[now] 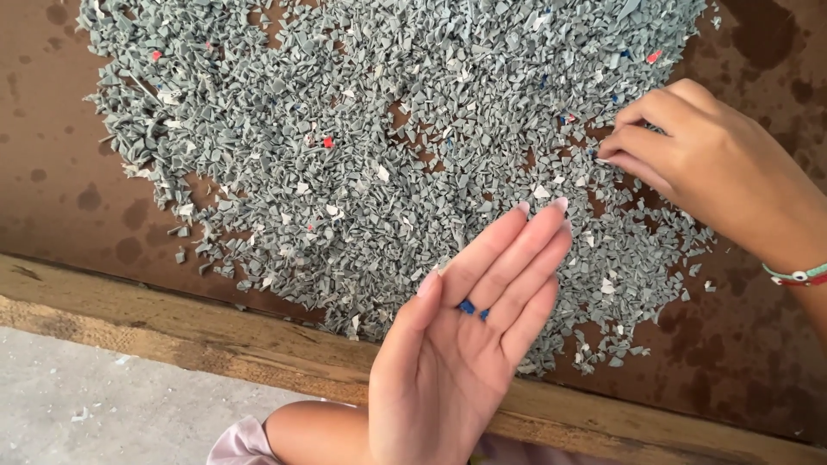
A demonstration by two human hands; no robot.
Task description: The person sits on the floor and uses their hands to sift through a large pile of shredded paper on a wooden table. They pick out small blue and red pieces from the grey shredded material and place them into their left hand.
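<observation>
A wide pile of small grey plastic chips (388, 129) is spread over a brown stained board (52, 164). My left hand (465, 344) is held flat, palm up, above the pile's near edge, with two small blue chips (471, 308) resting on the fingers. My right hand (698, 164) reaches into the pile's right side, fingertips pinched together among the chips; whether it grips a chip I cannot tell. A few red chips (328, 143) and blue ones lie scattered in the grey.
A worn wooden edge (172, 323) borders the board on the near side. Below it is a grey concrete floor (103, 405). My right wrist wears a beaded bracelet (797, 276). Dark stains mark the board at the right.
</observation>
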